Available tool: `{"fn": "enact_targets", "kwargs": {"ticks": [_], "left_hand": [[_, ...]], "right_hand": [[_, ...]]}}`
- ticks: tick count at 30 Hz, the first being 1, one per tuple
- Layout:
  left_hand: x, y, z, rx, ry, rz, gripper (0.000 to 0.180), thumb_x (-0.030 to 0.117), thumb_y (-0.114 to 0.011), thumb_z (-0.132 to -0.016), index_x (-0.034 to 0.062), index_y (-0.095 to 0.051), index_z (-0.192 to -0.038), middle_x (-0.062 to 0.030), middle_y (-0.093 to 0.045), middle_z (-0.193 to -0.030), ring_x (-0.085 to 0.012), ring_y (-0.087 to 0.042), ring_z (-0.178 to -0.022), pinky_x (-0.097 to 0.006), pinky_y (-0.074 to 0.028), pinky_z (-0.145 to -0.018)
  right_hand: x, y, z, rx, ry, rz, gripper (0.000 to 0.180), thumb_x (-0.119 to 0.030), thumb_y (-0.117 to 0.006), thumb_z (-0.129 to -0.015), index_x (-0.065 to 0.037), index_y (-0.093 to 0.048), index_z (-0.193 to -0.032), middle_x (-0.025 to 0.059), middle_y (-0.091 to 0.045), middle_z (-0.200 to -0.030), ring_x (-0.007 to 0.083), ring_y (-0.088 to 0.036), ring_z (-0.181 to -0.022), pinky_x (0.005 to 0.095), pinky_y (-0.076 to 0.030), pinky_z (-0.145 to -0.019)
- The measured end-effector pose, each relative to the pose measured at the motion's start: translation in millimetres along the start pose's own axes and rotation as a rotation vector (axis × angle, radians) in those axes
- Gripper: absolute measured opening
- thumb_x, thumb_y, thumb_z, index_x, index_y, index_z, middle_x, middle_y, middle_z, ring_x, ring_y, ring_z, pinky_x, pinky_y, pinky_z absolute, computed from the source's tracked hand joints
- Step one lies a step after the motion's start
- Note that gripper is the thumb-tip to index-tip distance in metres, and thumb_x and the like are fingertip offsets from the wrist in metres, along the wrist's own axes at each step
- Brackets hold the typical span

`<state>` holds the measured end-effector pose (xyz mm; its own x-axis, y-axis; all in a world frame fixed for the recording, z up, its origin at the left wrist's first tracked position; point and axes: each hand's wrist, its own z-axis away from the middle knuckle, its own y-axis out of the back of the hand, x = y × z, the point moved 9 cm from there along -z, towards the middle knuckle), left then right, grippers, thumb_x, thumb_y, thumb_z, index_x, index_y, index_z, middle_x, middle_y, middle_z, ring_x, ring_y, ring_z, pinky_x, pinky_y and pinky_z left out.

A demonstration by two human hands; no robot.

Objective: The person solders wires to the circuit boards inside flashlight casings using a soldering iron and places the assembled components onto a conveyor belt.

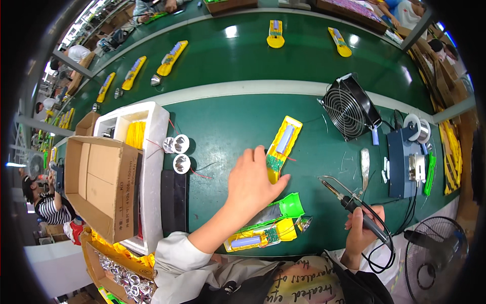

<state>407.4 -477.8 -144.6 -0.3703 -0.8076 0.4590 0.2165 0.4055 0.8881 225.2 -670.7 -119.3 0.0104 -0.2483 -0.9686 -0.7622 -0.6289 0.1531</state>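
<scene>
Yellow casing [276,142], frame centre, is held by left hand [251,175], presumably for steadiness; right hand [358,233] grasps soldering iron [349,203] toward its rear, likely avoiding heat.

On the carton [127,197], near the left edge of my desk [217,126], dark characters and numbers are printed along its right wall. My shirt [307,283] also carries dark words.
</scene>
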Motion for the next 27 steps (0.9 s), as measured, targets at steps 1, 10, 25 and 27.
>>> {"fn": "enact_targets", "kwargs": {"ticks": [1, 10, 25, 27], "left_hand": [[1.9, -4.6, -6.3, -0.063, 0.023, -0.042, 0.047, 0.029, -0.066, -0.065, -0.0019, -0.049, -0.096, -0.0180, -0.056, -0.088, -0.0329, -0.056, -0.081, -0.040, -0.047, -0.068], [-54.7, 63.0, -168.1, 0.297, 0.065, -0.423, 0.021, 0.012, -0.057, -0.065, -0.0017, -0.054, -0.081, -0.0183, -0.059, -0.078, -0.0328, -0.058, -0.073, -0.040, -0.048, -0.065], [-4.9, 33.9, -329.9, 0.403, -0.121, -0.277, 0.029, 0.025, -0.053, -0.078, 0.0046, -0.053, -0.098, -0.0156, -0.059, -0.089, -0.0317, -0.056, -0.085, -0.043, -0.046, -0.070], [-4.0, 26.7, -342.8, 0.371, -0.082, -0.303, 0.022, 0.021, -0.054, -0.077, 0.0044, -0.056, -0.092, -0.0150, -0.059, -0.085, -0.0310, -0.057, -0.083, -0.042, -0.047, -0.068]], "right_hand": [[3.2, 3.0, -2.8, 0.004, -0.023, -0.001, 0.019, -0.004, -0.059, -0.078, -0.001, -0.041, -0.079, 0.0070, -0.052, -0.058, 0.0069, -0.047, -0.042, 0.0169, -0.038, -0.040], [24.1, 27.2, -19.4, -0.004, -0.088, -0.006, 0.016, -0.004, -0.060, -0.076, 0.000, -0.045, -0.078, 0.0052, -0.053, -0.054, 0.0075, -0.050, -0.043, 0.0178, -0.037, -0.041], [43.1, 61.6, -24.9, 0.164, -0.108, 0.032, 0.018, -0.006, -0.063, -0.072, 0.000, -0.045, -0.074, 0.0044, -0.051, -0.050, 0.0092, -0.051, -0.041, 0.0197, -0.038, -0.040], [38.7, 58.1, -26.3, 0.155, -0.073, 0.034, 0.018, -0.005, -0.063, -0.071, 0.000, -0.046, -0.073, 0.0041, -0.051, -0.049, 0.0091, -0.052, -0.042, 0.0196, -0.038, -0.040]]}}
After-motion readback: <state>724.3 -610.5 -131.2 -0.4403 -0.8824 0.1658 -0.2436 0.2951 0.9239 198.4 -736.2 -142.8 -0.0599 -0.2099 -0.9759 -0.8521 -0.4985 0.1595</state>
